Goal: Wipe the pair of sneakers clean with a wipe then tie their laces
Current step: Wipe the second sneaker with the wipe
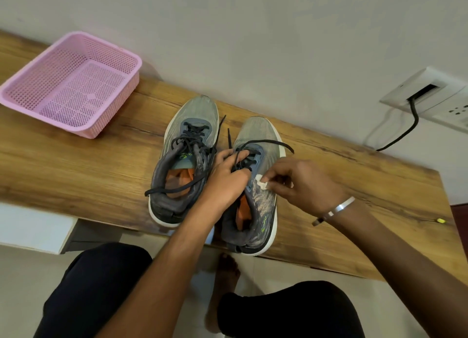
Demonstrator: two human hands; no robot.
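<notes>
Soft, even indoor light; faint shadows under the sneakers [187, 160]. Wide-angle bending curves the table [76, 165] edges; hands slightly blurred.

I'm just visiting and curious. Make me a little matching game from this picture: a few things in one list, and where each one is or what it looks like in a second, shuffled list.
Things:
1. basket
2. wipe
3. bracelet
4. cable

Descriptions:
A. black, running from the wall socket
B. pink, sitting at the far left of the wooden table
C. silver, worn on the right wrist
D. white, pinched by the right hand against the side of the right sneaker

Pairs: 1-B, 2-D, 3-C, 4-A
</notes>
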